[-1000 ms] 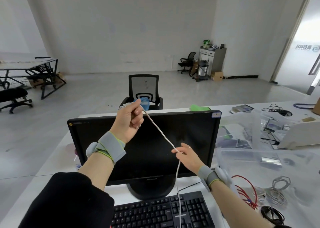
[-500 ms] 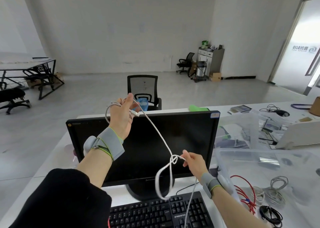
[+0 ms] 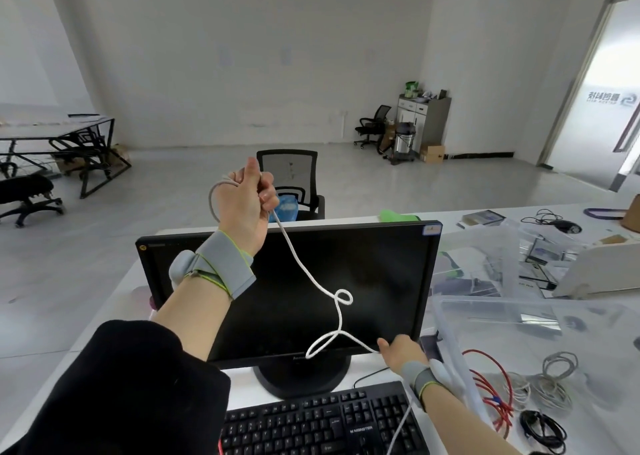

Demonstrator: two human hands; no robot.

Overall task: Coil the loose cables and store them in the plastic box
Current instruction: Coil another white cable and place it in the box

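One white cable [image 3: 313, 283] in play — upper part clenched in raised left hand [image 3: 246, 205], one turn looped behind that fist. Cable drops across one black monitor [image 3: 291, 295], two small loose loops mid-span, then pinched in lowered right hand [image 3: 401, 352]; tail hangs past one black keyboard [image 3: 322, 423]. One clear plastic box [image 3: 540, 319] at right on white desk [image 3: 433, 219] — three cable bundles inside: red, grey-white, black. Room: grey floor, bare white walls, several black office chairs, glass door at right.
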